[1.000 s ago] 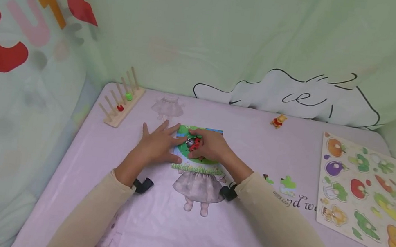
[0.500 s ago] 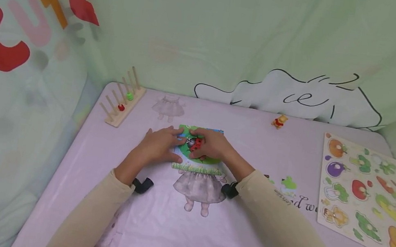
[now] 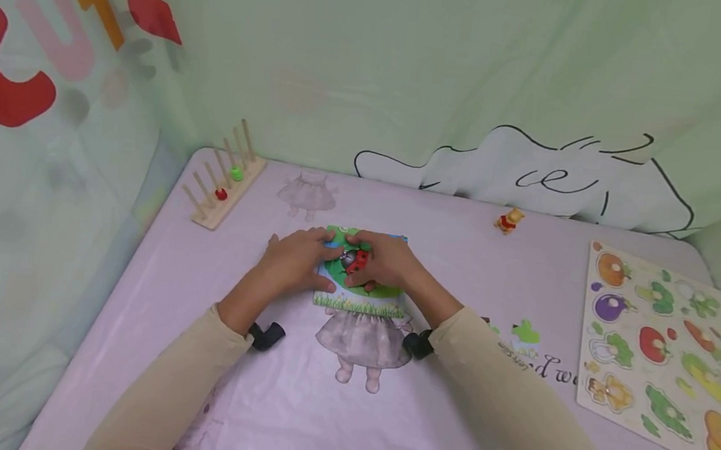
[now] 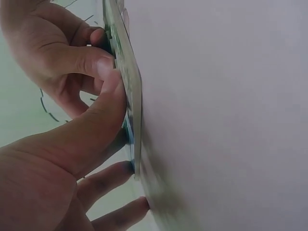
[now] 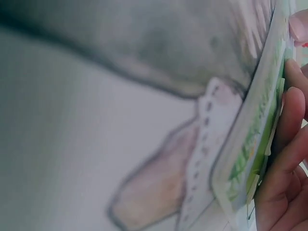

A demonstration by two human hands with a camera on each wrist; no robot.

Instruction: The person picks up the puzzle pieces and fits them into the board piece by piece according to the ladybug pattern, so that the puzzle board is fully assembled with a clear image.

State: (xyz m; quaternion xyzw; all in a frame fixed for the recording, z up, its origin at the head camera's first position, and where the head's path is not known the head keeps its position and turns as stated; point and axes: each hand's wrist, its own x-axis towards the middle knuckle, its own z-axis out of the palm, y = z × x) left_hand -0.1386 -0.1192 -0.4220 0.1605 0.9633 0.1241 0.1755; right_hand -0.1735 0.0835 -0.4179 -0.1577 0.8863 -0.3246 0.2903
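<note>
In the head view a small jigsaw puzzle board [image 3: 357, 305] with a red ladybug on green lies on the pink cloth, grass printed along its near edge. My left hand [image 3: 291, 261] rests at its left side, thumb and fingertips touching the board. In the left wrist view its thumb [image 4: 103, 115] presses the board's face beside the other hand. Over the ladybug my right hand [image 3: 390, 262] curves thumb and fingers about a ladybug puzzle piece [image 3: 357, 261]. Some puzzle edges [image 5: 274, 120] stand slightly above the board in the right wrist view; my palm hides the right part.
Loose green puzzle pieces [image 3: 526, 334] lie right of my right forearm. A wooden vegetable board [image 3: 668, 360] fills the right side. At the back left stands a wooden peg rack [image 3: 222, 197]; a small bear figure [image 3: 509, 221] stands at the back.
My left hand's spread fingers have drawn in toward the board's left edge, and its thumb has shifted slightly up. The right hand stays over the ladybug almost unmoved.
</note>
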